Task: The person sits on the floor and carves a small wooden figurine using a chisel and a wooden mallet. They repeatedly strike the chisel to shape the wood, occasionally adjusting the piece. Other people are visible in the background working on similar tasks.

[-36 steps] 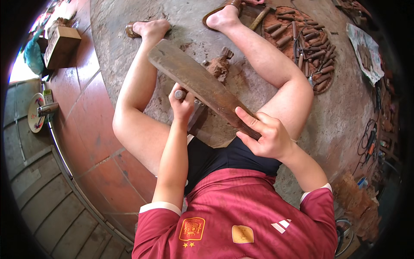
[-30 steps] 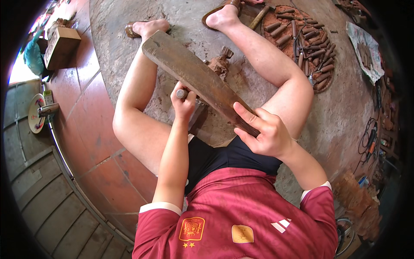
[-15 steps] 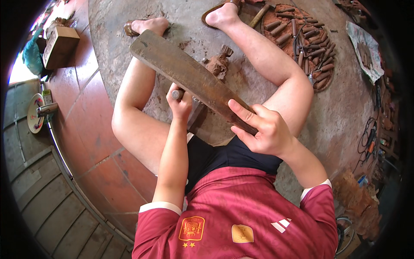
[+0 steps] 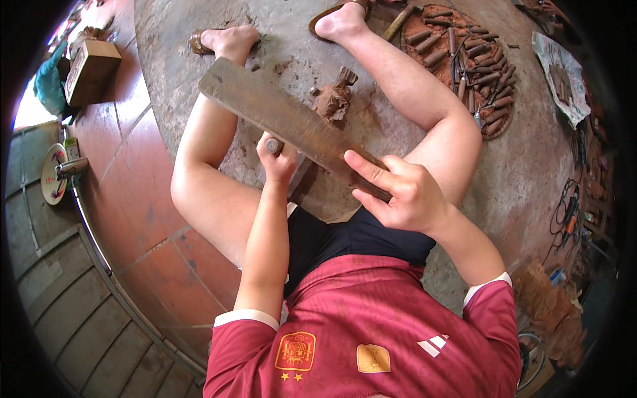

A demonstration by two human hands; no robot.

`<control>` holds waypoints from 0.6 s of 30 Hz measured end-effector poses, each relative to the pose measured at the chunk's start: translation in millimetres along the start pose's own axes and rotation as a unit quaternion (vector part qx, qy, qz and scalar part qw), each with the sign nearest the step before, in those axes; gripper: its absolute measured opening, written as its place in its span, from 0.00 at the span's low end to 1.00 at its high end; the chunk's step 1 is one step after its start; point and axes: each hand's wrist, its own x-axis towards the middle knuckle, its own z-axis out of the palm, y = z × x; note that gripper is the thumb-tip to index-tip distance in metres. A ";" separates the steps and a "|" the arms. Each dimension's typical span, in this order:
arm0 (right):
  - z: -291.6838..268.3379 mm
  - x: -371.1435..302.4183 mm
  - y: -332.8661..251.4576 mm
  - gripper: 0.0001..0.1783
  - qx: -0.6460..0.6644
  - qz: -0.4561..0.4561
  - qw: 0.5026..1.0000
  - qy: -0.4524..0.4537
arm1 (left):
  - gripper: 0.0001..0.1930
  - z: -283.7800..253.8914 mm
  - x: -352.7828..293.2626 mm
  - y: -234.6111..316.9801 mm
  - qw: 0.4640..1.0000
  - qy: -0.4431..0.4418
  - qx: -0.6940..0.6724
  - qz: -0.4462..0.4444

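My right hand (image 4: pixel 401 196) grips the near right end of a long, flat, worn wooden bat (image 4: pixel 282 119), its fingers and thumb spread along the sides. The bat slants up and left across my lap and over my left hand's work area. Closed around a round-ended handle (image 4: pixel 273 145), my left hand (image 4: pixel 277 161) sits just under the bat's near edge. The rest of that tool and what lies below it are mostly hidden; a dark wooden piece (image 4: pixel 308 176) shows partly between my thighs.
A lumpy brown carved piece (image 4: pixel 332 101) lies on the floor between my legs. To the far right, several handled tools (image 4: pixel 488 79) rest on a round bed of reddish shavings, beside a hammer-like handle (image 4: pixel 398 23). A wooden box (image 4: pixel 93 73) stands far left.
The bat has shifted slightly down and left, its far end tilting a little differently. My right hand has moved a bit left with it; my left hand has hardly moved.
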 end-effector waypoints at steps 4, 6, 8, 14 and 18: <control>-1.8 0.9 2.3 0.37 -0.002 -0.002 1.000 0.017 | 0.07 7.3 1.1 -2.6 0.999 0.006 0.043 0.011; -1.6 0.3 3.1 0.37 0.002 -0.004 1.000 0.023 | 0.05 3.5 -1.5 -1.9 0.999 0.015 0.034 -0.004; -1.1 -1.2 4.1 0.37 0.008 -0.008 1.000 0.028 | 0.04 0.5 -1.1 -1.6 0.999 0.024 0.029 -0.007; -2.1 -1.0 2.2 0.37 0.010 -0.006 1.000 0.027 | 0.04 0.1 0.6 -2.2 0.999 0.039 0.032 0.004; -2.0 0.0 -1.6 0.37 0.018 -0.004 1.000 0.020 | 0.05 5.2 -1.1 2.7 0.999 0.017 0.025 0.023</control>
